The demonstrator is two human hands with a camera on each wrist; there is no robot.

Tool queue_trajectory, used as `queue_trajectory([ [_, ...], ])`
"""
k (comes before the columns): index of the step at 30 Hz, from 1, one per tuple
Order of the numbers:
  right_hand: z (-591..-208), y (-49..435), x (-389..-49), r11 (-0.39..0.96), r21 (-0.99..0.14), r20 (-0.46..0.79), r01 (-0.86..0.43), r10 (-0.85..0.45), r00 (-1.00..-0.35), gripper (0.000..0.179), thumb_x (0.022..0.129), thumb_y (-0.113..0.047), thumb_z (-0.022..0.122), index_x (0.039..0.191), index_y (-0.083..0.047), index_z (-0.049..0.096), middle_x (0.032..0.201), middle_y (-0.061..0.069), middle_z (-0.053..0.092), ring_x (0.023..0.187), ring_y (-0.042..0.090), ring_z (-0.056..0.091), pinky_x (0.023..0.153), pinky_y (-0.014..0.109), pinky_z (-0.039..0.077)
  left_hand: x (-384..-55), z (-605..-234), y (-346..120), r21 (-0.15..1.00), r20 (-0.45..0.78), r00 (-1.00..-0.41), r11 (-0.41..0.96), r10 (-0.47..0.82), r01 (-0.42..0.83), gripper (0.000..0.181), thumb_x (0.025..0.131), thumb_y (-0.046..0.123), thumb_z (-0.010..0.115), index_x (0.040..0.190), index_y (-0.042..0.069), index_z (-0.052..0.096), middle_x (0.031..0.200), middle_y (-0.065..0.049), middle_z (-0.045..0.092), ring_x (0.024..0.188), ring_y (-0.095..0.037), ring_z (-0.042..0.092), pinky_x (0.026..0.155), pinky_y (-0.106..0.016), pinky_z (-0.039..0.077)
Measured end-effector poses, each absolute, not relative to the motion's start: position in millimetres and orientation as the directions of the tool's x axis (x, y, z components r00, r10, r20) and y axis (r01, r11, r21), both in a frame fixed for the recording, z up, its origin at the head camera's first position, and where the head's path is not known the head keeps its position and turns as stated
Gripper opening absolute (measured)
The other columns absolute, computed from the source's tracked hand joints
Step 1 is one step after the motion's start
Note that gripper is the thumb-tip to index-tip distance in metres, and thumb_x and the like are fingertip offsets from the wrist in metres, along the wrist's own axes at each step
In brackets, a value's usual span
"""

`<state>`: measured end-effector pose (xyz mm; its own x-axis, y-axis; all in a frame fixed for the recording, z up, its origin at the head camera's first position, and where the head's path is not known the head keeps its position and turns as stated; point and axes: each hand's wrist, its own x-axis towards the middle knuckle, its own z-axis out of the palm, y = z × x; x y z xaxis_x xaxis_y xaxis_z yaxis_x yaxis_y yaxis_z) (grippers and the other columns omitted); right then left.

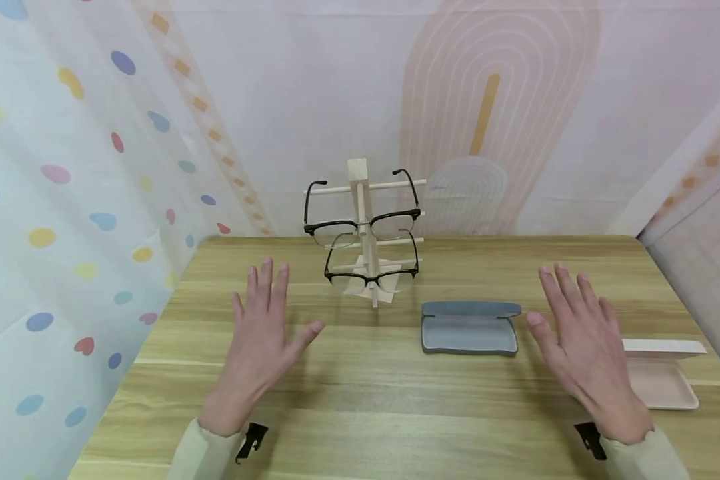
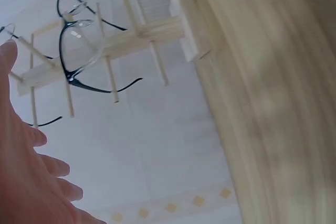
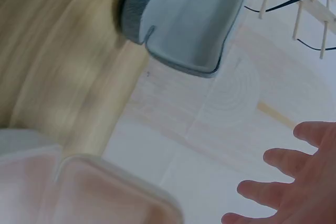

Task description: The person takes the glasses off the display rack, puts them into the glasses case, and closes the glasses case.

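Observation:
My left hand (image 1: pixel 258 347) hovers over the table's left half, fingers spread and straight, holding nothing. To its right stands a wooden glasses rack (image 1: pixel 367 257) with two pairs of eyeglasses on its pegs. The upper eyeglasses (image 1: pixel 396 215) have dark browline frames; the lower eyeglasses (image 1: pixel 372 277) are black-topped too. My right hand (image 1: pixel 588 347), also spread and holding nothing, is between a grey glasses case (image 1: pixel 471 351) and a pale pink-white case (image 1: pixel 663 387). Both cases lie with lids raised, and my right hand partly covers the pink one. In the left wrist view the rack (image 2: pixel 163 30) appears sideways.
The wood-grain table (image 1: pixel 384 413) meets a patterned curtain (image 1: pixel 336 100) behind the rack. Another dotted curtain (image 1: pixel 66 267) hangs along the left side. Dark straps or mounts (image 1: pixel 253 440) show at both wrists.

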<state>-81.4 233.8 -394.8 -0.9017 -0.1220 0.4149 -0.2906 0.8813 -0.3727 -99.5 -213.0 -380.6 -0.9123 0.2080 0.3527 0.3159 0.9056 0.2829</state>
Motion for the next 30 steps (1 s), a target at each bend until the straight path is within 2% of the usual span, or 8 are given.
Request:
queue_trajectory([
  [6, -389.0, 222.6, -82.9, 0.850, -0.411, 0.468, -0.329, -0.113, -0.877, 0.063, 0.111, -0.045, 0.037, 0.163, -0.011, 0.032, 0.166, 0.019, 0.030, 0.150, 0.052, 0.025, 0.112, 0.077, 0.019, -98.4, -372.7, -212.6, 0.355, 0.394, -0.900, 0.872, 0.188, 0.338, 0.096, 0.101, 0.068, 0.045, 0.165, 0.003, 0.013, 0.172, -0.019, 0.003, 0.156, -0.047, 0.003, 0.116, -0.077, 0.008],
  [13, -383.9, 210.0, -86.9, 0.803, -0.457, 0.539, -0.381, -0.091, -0.837, 0.061, 0.111, -0.047, 0.036, 0.160, -0.010, 0.040, 0.163, 0.017, 0.037, 0.148, 0.049, 0.032, 0.115, 0.072, 0.022, -102.1, -367.6, -208.3, 0.442, 0.469, -0.868, 0.807, 0.164, 0.392, 0.099, 0.101, 0.072, 0.041, 0.165, 0.004, 0.010, 0.171, -0.020, 0.013, 0.156, -0.043, 0.010, 0.119, -0.073, 0.014],
  [22, -376.0, 192.5, -99.9, 0.719, -0.439, 0.742, -0.539, -0.047, -0.668, 0.072, 0.109, -0.059, 0.034, 0.147, -0.002, 0.056, 0.149, 0.018, 0.056, 0.134, 0.045, 0.052, 0.116, 0.055, 0.036, -102.7, -358.0, -204.5, 0.535, 0.470, -0.871, 0.739, 0.142, 0.409, 0.090, 0.105, 0.059, 0.045, 0.165, 0.003, 0.010, 0.170, -0.020, 0.014, 0.156, -0.040, 0.015, 0.126, -0.055, 0.015],
  [30, -366.7, 177.0, -105.0, 0.700, -0.428, 0.766, -0.572, -0.055, -0.640, 0.077, 0.108, -0.062, 0.030, 0.143, 0.001, 0.059, 0.144, 0.018, 0.060, 0.130, 0.042, 0.057, 0.110, 0.056, 0.043, -104.0, -349.3, -201.3, 0.629, 0.437, -0.894, 0.675, 0.103, 0.385, 0.079, 0.107, 0.047, 0.047, 0.165, 0.004, 0.015, 0.171, -0.016, 0.017, 0.156, -0.038, 0.018, 0.125, -0.056, 0.017],
])
